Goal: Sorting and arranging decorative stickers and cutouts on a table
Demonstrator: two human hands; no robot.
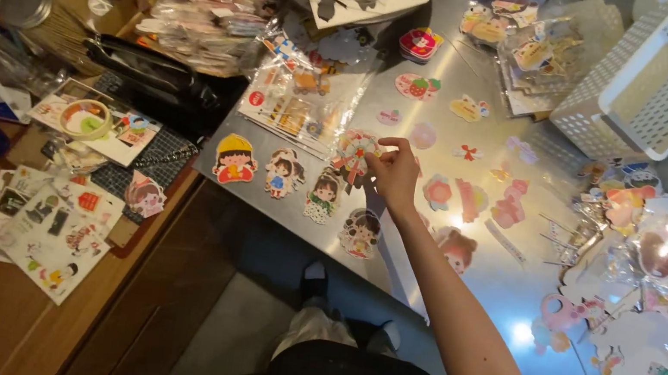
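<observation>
Right hand (399,173): fingertips (385,144) pinch the right edge of a round, frilly sticker with a red bow (354,152); I see thumb and forefinger closed on it. The sticker sits at nine o'clock from the fingers, lying on the steel table (477,286). At seven o'clock, a row of cartoon girl stickers (279,173). At three o'clock, pink flower stickers (440,192). At one o'clock, well apart, a white plastic basket (662,86). Left hand out of frame.

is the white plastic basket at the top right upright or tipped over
Tipped. The white plastic basket leans on its side on the metal table, its open mouth facing sideways; it looks empty.
</observation>
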